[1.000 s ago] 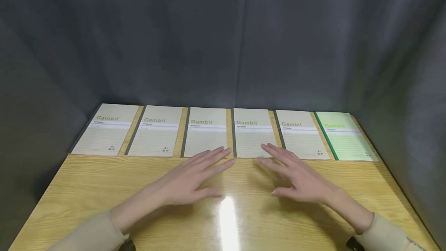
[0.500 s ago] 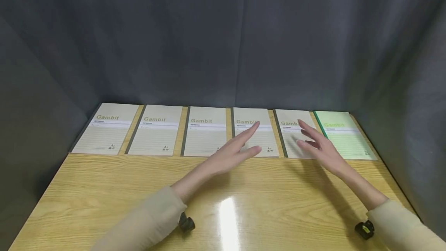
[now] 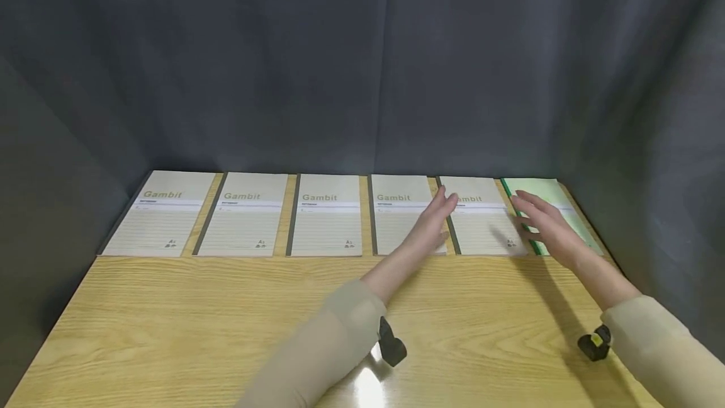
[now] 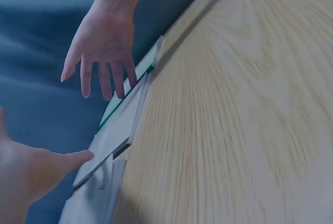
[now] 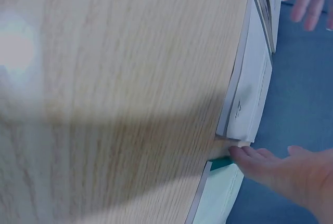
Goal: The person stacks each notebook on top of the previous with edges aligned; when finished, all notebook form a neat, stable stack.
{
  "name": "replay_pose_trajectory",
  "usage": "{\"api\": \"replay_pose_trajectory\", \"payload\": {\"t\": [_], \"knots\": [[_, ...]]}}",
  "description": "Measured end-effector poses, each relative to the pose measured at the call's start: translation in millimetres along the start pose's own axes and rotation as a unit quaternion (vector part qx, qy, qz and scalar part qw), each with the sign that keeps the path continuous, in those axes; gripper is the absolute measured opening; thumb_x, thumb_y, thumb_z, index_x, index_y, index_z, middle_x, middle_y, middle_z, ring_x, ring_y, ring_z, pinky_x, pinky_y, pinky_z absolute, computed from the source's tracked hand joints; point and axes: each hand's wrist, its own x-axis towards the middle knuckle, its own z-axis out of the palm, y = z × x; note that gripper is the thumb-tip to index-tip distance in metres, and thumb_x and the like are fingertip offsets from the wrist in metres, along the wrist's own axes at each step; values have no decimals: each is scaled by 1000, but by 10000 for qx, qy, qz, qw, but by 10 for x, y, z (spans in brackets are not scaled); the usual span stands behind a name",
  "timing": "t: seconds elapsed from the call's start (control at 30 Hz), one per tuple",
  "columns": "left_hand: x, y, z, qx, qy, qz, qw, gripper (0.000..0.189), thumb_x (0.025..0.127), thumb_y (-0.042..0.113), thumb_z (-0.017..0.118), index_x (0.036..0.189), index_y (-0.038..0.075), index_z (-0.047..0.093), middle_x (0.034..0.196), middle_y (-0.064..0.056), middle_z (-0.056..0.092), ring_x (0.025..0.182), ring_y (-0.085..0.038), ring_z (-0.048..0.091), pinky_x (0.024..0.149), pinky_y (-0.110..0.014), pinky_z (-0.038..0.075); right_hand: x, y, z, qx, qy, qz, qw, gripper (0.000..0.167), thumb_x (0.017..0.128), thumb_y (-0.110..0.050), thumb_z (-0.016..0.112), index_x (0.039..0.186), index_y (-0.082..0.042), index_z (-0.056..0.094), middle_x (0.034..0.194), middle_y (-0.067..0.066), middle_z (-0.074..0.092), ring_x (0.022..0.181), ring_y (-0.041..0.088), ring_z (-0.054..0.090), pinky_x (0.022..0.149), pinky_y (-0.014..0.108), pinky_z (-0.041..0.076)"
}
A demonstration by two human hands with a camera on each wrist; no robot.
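Laid flat on tabletop point(image 3: 226, 320) in a seemingly complete row, none yet taken up: green notebook point(image 3: 544, 187), plus five white notebooks point(image 3: 324, 222) leftward of it; left grip point(image 3: 427, 225), wide, empty, likewise leftward; right grip point(image 3: 552, 228), wide, empty, over it, contact indiscernible.

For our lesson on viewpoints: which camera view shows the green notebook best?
The head view shows the green notebook least slanted, all corners in frame, though the right hand hides part. The left wrist view shows it slanted, partly behind that hand; the right wrist view cuts it off at the bottom.
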Motion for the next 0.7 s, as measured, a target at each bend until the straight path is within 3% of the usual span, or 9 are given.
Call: {"api": "replay_pose_trajectory", "payload": {"t": [0.13, 0.33, 0.43, 0.57, 0.7], "knots": [[90, -44, 87, -1070, 219, -356, 9934, 81, 104, 59, 43, 167, 24, 7, 176, 0, 6, 163, -28, 7, 129, -63, 18, 31, 20, -78, 200, -100, 356, 9991, 91, 106, -62, 32, 165, -7, -10, 168, 34, 6, 155, 53, 16, 123, 65, 28], [143, -87, 170, -1659, 556, -548, 9831, 83, 101, 59, 47, 167, 22, 13, 176, -3, 5, 163, -34, 2, 128, -66, 14, 113, -6, -138, 394, -168, 844, 9955, 98, 103, -67, 33, 163, -3, -12, 167, 33, 14, 155, 45, 22, 109, 40, 53], [161, -99, 203, -1795, 744, -612, 9790, 82, 100, 57, 50, 166, 21, 18, 176, -3, 8, 163, -34, 3, 128, -65, 15, 136, -12, -142, 411, -186, 959, 9944, 96, 104, -65, 33, 164, -3, -10, 167, 32, 16, 154, 43, 25, 102, 33, 56], [178, -96, 226, -1787, 1033, -610, 9766, 77, 100, 54, 51, 164, 20, 27, 175, -2, 15, 163, -33, 9, 127, -66, 20, 158, 4, -154, 366, -216, 1096, 9931, 98, 103, -67, 35, 164, -4, -8, 168, 31, 18, 150, 40, 33, 106, 35, 55], [187, -75, 230, -1875, 1175, -732, 9725, 77, 98, 50, 56, 163, 17, 31, 172, -13, 23, 159, -43, 20, 127, -61, 25, 179, 36, -171, 293, -192, 1276, 9912, 96, 103, -65, 37, 165, -4, -2, 165, 30, 25, 128, 21, 55, 106, 33, 55]]}}
